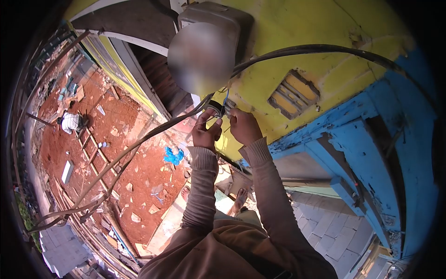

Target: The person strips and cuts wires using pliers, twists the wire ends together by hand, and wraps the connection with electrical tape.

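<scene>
My left hand (206,134) is raised in front of the yellow wall, its fingers closed around a dark, curved, ring-like piece (215,105) beside the cables. Close to its right, my right hand (245,127) is pinched near the same spot; what its fingertips hold is too small to make out. A thin blue wire (226,98) runs down to the fingertips. Thick black cables (186,114) pass by my left hand and sag toward the lower left. Just above the hands, a blurred round patch hides part of a dark box (241,28) on the wall.
A barred vent opening (294,94) sits in the yellow wall (334,83). Peeling blue boards (367,153) stand at right. Far below are red soil (125,153), a bamboo ladder (96,151), a blue bundle (173,156), rubble and grey paving (327,228). Another thick cable (316,48) arches overhead.
</scene>
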Tool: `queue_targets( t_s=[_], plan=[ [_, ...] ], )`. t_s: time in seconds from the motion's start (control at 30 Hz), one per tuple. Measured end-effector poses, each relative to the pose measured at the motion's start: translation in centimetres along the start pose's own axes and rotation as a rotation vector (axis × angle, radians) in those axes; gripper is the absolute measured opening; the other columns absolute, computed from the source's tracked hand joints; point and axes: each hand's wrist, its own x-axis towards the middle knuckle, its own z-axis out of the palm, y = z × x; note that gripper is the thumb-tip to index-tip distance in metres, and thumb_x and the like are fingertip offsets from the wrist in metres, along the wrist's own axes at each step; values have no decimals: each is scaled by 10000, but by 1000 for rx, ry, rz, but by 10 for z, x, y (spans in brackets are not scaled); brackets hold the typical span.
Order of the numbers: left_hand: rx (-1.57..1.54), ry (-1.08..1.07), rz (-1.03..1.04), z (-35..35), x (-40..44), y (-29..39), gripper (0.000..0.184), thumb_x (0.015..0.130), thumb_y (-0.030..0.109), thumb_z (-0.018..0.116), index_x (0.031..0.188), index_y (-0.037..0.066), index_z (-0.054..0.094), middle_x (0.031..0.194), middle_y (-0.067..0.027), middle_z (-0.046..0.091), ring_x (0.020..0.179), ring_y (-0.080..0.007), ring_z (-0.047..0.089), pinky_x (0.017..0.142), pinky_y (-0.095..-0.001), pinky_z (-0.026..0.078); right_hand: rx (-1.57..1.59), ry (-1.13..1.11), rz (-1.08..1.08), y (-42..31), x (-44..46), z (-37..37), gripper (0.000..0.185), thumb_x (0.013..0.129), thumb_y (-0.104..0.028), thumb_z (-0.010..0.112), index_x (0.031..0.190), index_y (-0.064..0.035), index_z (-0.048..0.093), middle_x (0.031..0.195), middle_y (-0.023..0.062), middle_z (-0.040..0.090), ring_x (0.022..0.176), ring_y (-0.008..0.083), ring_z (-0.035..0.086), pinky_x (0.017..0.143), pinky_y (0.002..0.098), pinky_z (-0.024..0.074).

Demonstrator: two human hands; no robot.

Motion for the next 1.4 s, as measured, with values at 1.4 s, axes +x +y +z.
queue_targets(
  t_s=[1.4],
  plan=[
    [-252,-234,-263,-13,6,3,206,919,36,614,1106,-51,620,830,-79,626,569,-102,451,496,-233,326,387,446,367,-12,-4,40,183,811,-158,719,851,-2,631,771,162,702,661,259,681,630,392,516]
  ],
)
